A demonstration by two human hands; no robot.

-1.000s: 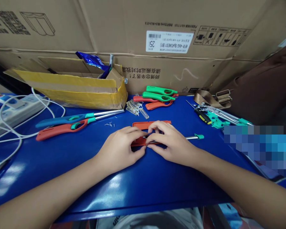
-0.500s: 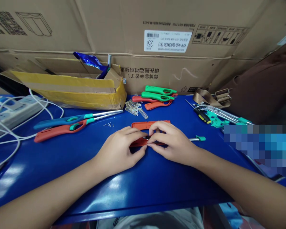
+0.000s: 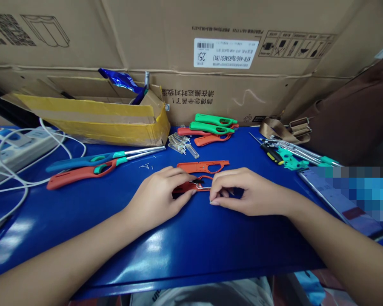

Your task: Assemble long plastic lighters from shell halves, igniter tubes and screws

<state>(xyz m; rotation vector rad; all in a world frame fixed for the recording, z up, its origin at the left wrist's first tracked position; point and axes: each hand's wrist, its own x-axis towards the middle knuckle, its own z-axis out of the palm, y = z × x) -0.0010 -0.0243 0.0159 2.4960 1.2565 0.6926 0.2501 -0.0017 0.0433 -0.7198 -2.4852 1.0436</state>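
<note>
The open orange handle (image 3: 187, 187) lies just nearer to us than the loose orange half (image 3: 194, 166), its left end gripped between our left hand's (image 3: 162, 193) thumb and fingers. At its right part, also nearer than this half, our right hand (image 3: 242, 193) has fingertips closed toward the thumb; whether they pinch something, we cannot tell.

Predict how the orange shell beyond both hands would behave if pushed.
The shell is probably stiff, having a moulded look; it seems light, with thin edges and an open loop; and it may slide easily on the glossy table.
</note>
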